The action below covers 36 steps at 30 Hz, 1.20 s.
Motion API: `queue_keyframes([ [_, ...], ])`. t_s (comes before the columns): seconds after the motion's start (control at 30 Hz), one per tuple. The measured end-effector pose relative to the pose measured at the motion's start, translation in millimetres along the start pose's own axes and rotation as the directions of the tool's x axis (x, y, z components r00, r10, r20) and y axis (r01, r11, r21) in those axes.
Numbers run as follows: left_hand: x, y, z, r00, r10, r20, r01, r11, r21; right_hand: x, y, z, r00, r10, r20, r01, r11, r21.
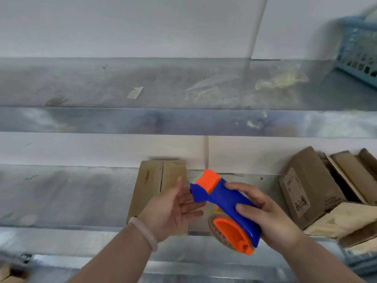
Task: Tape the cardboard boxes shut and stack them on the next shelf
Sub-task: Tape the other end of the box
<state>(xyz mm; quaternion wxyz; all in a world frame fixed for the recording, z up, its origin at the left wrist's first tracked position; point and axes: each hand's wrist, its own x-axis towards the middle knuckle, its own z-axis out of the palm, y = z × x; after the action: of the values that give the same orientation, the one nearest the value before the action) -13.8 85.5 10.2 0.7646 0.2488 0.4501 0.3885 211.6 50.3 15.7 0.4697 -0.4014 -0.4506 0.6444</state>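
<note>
Where right fingers (pixel 234 186) curl, tape dispenser (pixel 222 198) sits.

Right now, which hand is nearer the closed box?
Left. The left hand is open right in front of the closed box; the right hand is off to its right, gripping the tape dispenser.

The lower shelf (pixel 61 197) lies open left of the flat cardboard box (pixel 155 180); tilted open boxes (pixel 318 190) crowd its right end. A blue basket (pixel 359 50) blocks the right end of the upper shelf (pixel 102 82).

flat cardboard box (pixel 155 190): print blurred, unreadable | right cardboard box (pixel 302 193): label unreadable
</note>
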Motion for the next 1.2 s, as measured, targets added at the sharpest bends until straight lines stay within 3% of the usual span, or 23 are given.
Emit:
queue_keyframes([
  [0.23,-7,13,-17,0.995,-0.098,-0.018,0.100,0.955,0.280,8,-11,7,0.993,0.086,0.083,-0.057,0.951,-0.303],
  [0.43,-16,12,-29,0.993,0.064,-0.098,-0.008,0.869,0.494,17,-15,13,0.965,0.164,0.206,-0.057,0.893,-0.446],
  [0.63,-28,1,-48,0.959,0.186,-0.216,-0.059,0.871,0.487,27,-12,21,0.935,0.203,0.292,0.024,0.784,-0.620],
  [0.83,-57,27,-123,0.814,0.334,-0.475,-0.106,0.890,0.443,26,-21,-1,0.935,0.193,0.298,0.058,0.744,-0.665],
  [1.2,-32,-16,-177,0.777,0.346,-0.526,0.026,0.817,0.576,44,0,4,0.917,0.291,0.274,0.049,0.598,-0.800],
])
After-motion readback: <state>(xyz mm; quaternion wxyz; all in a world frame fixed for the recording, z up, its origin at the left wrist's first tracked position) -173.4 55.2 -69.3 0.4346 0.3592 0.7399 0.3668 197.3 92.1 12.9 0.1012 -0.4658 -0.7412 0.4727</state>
